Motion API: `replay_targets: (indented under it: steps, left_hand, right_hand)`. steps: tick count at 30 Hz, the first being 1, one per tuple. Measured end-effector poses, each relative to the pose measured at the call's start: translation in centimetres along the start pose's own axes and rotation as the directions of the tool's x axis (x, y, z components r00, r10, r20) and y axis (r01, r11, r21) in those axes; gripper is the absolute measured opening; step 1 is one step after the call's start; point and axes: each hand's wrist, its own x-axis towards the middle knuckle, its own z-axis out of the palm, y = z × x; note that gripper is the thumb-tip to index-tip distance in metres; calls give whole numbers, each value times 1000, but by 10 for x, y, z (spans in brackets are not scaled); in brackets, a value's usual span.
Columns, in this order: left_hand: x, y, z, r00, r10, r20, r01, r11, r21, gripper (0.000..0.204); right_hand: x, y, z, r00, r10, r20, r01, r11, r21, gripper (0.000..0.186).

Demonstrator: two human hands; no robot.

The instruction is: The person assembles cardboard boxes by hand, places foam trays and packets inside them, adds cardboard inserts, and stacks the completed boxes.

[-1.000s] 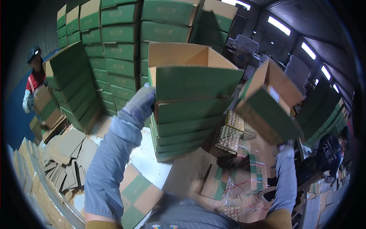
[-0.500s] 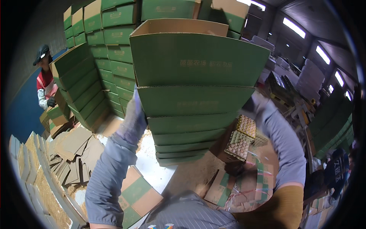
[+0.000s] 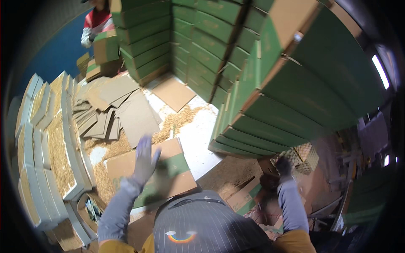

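My left hand (image 3: pixel 147 159), in a pale glove, is held with its fingers spread above a brown and green carton (image 3: pixel 179 172). It grasps nothing. My right hand (image 3: pixel 285 168) is dark and smeared by motion beside the lower part of the tall stack of green cartons (image 3: pixel 274 120). Its fingers cannot be made out, nor whether it touches anything. Close to it are egg trays (image 3: pixel 311 159), partly hidden behind the hand.
Loose grey cardboard sheets (image 3: pixel 137 114) lie on spilled husks at the left. White foam boxes (image 3: pixel 69 168) filled with husks line the left side. More green cartons (image 3: pixel 202 38) are stacked at the back. A person (image 3: pixel 98 23) handles a carton at the far left.
The view has turned down and left, so the tall stack now appears at the right. Both hands have come away from its sides and moved lower; the left has opened.
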Motion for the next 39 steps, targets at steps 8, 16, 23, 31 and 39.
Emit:
replay_targets:
  steps: [8, 16, 23, 31, 39]
  left_hand:
    - [-207, -5, 73, 898, -339, 279, 216, 895, 391, 96]
    - [-189, -18, 9, 886, -430, 176, 417, 903, 106, 74]
    - [-122, -21, -170, 943, -271, -192, 332, 807, 488, 47]
    - [-105, -40, -209, 691, -602, 401, 702, 690, -175, 45]
    - [-89, 28, -217, 957, -276, 92, 186, 823, 537, 52]
  right_hand:
    - [-89, 190, 309, 877, 130, 463, 400, 337, -852, 50]
    - [-120, 123, 368, 813, 249, 527, -127, 958, -258, 20]
    - [-104, 55, 398, 529, 142, 837, 278, 902, -329, 34]
    - [-189, 36, 428, -198, -344, 918, 974, -172, 146, 46]
    - [-177, 13, 439, -340, -492, 802, 846, 212, 489, 12]
